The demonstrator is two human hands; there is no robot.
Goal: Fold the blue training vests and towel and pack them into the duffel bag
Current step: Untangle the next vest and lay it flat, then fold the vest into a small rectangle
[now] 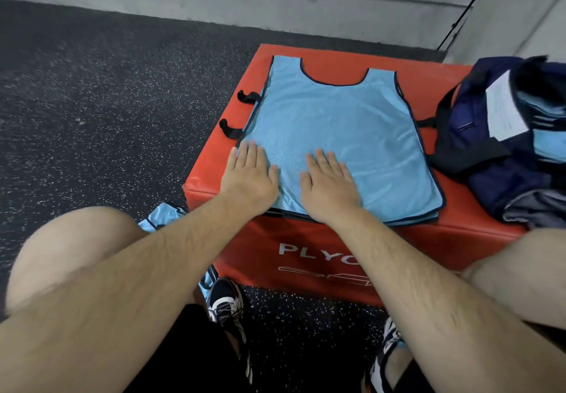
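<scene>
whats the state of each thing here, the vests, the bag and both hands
top vest, spread flat, unfolded, on a stack atop the plyo box
left hand, open, pressing flat on the top vest's near left edge
right hand, open, pressing flat on the top vest's near part
duffel bag, open, on the box's right side, blue fabric inside
loose vest, crumpled, off the box by the left knee

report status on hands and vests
Left hand and right hand press flat on top vest. Vest unfolded, on red box. Duffel bag open alongside, nothing between.
</scene>
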